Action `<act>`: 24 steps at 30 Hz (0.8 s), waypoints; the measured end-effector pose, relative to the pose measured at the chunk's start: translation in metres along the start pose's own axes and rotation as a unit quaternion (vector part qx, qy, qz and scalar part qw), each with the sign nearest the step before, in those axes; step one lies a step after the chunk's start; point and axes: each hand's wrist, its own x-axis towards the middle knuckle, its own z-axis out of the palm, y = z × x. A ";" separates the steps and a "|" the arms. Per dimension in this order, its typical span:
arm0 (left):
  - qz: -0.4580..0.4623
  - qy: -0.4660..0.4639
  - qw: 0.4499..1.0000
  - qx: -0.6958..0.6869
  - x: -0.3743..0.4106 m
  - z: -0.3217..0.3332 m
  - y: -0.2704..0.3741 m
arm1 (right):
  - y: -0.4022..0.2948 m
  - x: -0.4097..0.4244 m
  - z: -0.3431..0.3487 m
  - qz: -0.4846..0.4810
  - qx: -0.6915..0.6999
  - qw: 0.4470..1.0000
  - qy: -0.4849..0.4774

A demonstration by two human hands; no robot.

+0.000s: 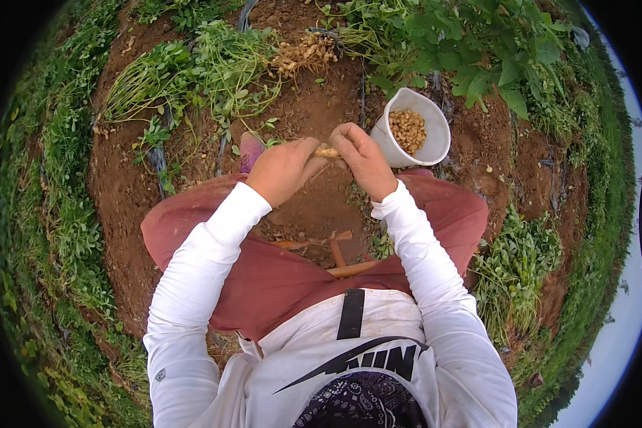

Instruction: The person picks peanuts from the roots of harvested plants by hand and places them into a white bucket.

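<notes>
Between my two hands, above the bare soil, is an unshelled peanut pod point(327, 153). My left hand point(284, 167) grips its left end with thumb and fingers. Fingertips of my right hand point(365, 158) meet its right end. Just right of my right hand, a white plastic bucket point(440, 127) leans a little, with many peanut pods point(407, 131) inside it. Beyond my hands lies an uprooted peanut plant with a cluster of pods point(306, 52) still on its roots.
Pulled peanut plants point(214, 69) lie on the reddish soil ahead and left. A broad-leaved plant point(492, 48) overhangs the far right. More pulled plants point(519, 267) lie beside my right knee. A wooden stool frame point(342, 257) shows between my legs. Strips of plastic film point(158, 163) stick out of the ground.
</notes>
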 end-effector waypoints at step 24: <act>0.073 0.020 0.982 -0.170 -0.020 -0.017 0.027 | -0.049 -0.066 0.037 -0.106 -0.120 0.981 0.110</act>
